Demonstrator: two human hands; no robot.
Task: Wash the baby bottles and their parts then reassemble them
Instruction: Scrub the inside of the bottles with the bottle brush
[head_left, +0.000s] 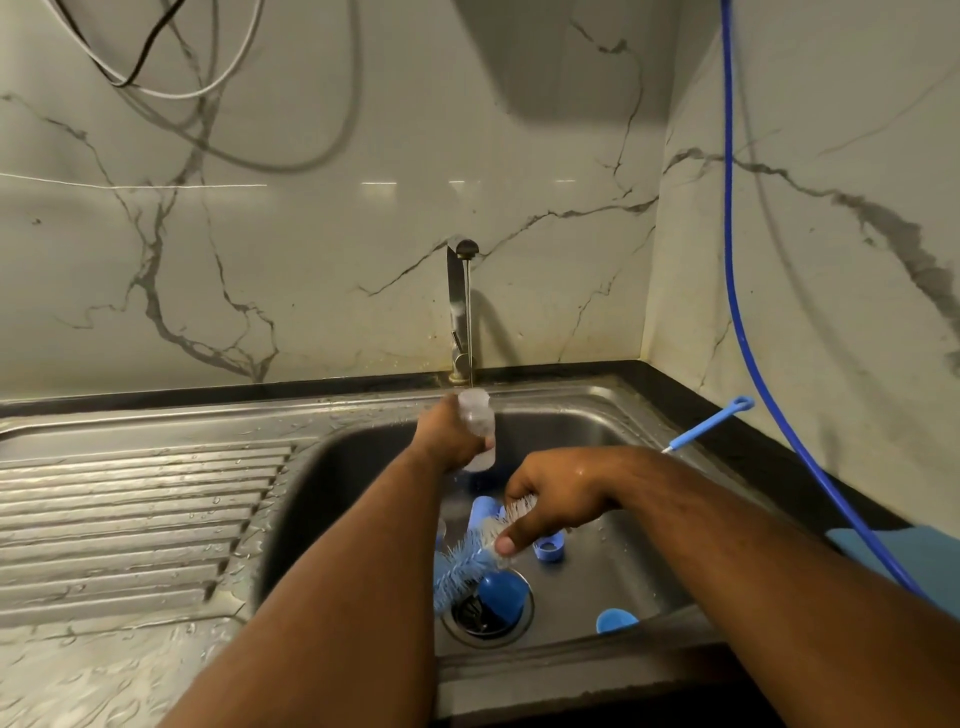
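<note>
Left hand (445, 439) fingers wrap your bottle (477, 413) mid-body, likely light, slippery wet; right hand (558, 499) fingers pinch the brush (465, 561)

— What is mounted at the back edge of the sink (571, 423)?
— A steel tap (460, 312). A blue hose (730, 208) is hung down the right wall; a ribbed drainboard (140, 519) is joined at the left edge.

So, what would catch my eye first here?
Two bare arms reach into the stainless steel sink. The left hand grips a clear plastic baby bottle under the steel tap. The right hand holds a blue-and-white bristle bottle brush above blue plastic caps lying near the drain.
</note>
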